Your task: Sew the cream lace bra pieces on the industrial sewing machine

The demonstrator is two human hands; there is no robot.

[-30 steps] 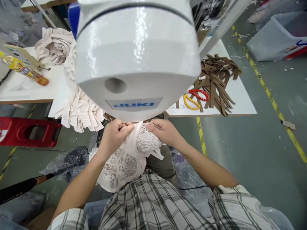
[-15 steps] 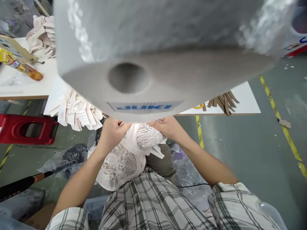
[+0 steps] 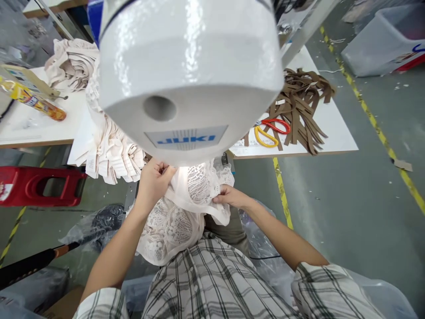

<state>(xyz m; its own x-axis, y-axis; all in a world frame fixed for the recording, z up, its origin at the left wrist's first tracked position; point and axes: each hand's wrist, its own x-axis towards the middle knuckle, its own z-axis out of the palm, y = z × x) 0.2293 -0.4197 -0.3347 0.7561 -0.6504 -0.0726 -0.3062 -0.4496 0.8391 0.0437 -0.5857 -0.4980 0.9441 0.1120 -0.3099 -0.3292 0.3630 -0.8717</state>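
Head view: L hand (image 3: 154,181) nr the front underside of the white JUKI sewing machine (image 3: 192,66), fingers curled in & thumb pressed over them, nearly closed, pinching the L edge of a white lace bra (image 3: 172,221); exact fingertip contact partly hidden. R hand (image 3: 230,196) lower & to the R, fingers bent, thumb & index closed on the bra's R-hand lace edge.

Bra sits btwn both hands: top end under the machine's front, one cup facing up, rest bunched on the lap against the plaid shirt (image 3: 212,283). Can't tell if it's all one pc. Needle area blocked by the machine.

L of machine: fanned stack of cream fabric pcs (image 3: 113,155) overhanging the table edge, folded cream pile (image 3: 73,66) behind, then orange drink bottle (image 3: 41,104) w/ yellow label, lying tilted in view. Below that, red plastic stool (image 3: 20,186) on the floor.

R of machine: white tabletop (image 3: 338,139) w/ heap of brown strips (image 3: 302,106); scissors (image 3: 277,120), 1 red & 1 yellow handle, touching the strips. Far R, clear plastic bin (image 3: 372,48) on the floor, past yellow/black tape (image 3: 375,124).
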